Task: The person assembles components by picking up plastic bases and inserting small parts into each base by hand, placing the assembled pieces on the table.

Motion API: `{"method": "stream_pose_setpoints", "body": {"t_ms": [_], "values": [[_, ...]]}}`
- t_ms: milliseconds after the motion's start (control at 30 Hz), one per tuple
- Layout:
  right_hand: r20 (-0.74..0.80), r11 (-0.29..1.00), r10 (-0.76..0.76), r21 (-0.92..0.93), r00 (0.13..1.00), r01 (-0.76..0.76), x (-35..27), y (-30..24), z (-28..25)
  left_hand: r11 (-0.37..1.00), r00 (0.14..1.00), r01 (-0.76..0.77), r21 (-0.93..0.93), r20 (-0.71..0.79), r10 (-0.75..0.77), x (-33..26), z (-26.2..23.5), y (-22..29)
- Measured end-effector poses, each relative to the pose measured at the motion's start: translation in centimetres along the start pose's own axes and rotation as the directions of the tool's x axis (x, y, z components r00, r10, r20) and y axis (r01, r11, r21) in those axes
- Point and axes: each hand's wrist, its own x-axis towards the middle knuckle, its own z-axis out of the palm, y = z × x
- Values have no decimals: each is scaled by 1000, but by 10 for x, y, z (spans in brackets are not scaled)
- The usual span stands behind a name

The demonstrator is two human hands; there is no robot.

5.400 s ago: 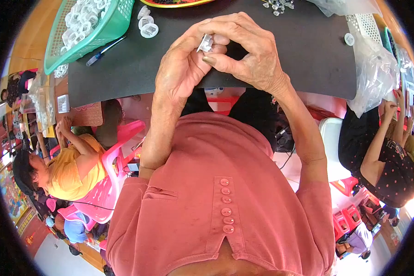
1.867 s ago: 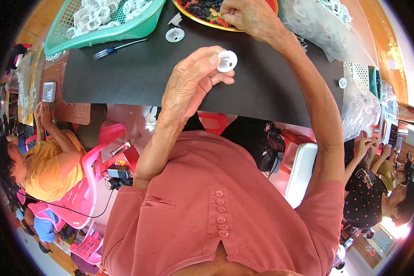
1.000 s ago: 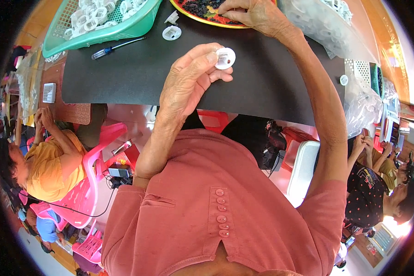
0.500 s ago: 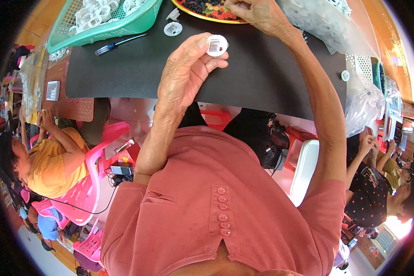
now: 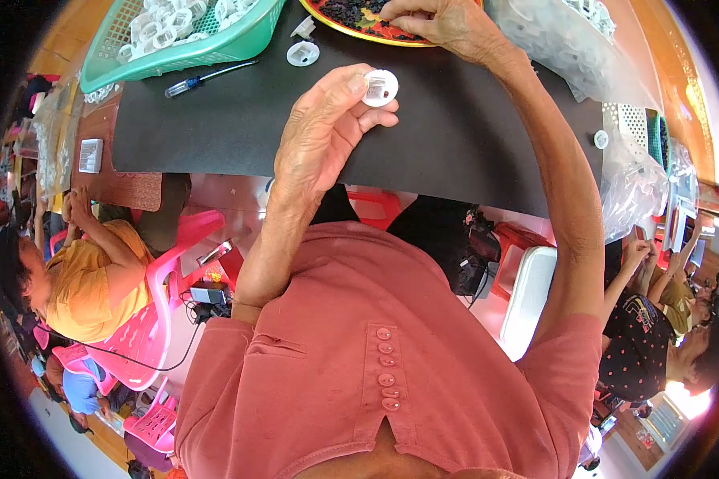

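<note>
My left hand (image 5: 327, 120) pinches a round white plastic piece (image 5: 381, 89) between thumb and fingers, its face tipped up and showing a square recess and a small dark hole. At the far edge of the table, my right hand (image 5: 443, 28) reaches over a red and yellow round tray (image 5: 351, 29) strewn with many small black parts (image 5: 359, 11). Its fingertips are pressed together down among those parts; whatever lies between them is too small to make out. Two more white plastic pieces, one flat and round (image 5: 303, 54), the other on its side (image 5: 303, 28), lie left of the tray.
A green basket (image 5: 192, 56) full of white pieces stands at the far left, with a screwdriver (image 5: 208, 78) before it. Clear plastic bags (image 5: 555, 48) of parts lie far right. Another white piece (image 5: 600, 140) sits near the right edge. People sit on both sides.
My right hand has shifted slightly left over the tray, fingertips lower among the black parts. My left hand, still holding the white piece, appears a little nearer to me.
</note>
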Motion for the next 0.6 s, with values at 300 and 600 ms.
{"method": "stream_pose_setpoints", "body": {"t_ms": [300, 600], "values": [[87, 997, -32, -60, 996, 38, 9, 2, -1, 1000, 999, 24, 4, 29, -24, 0, 2, 3], [47, 999, 37, 0, 998, -37, 2, 2, -1, 999, 1000, 22, 31, 22, -22, -1, 3, 3]]}}
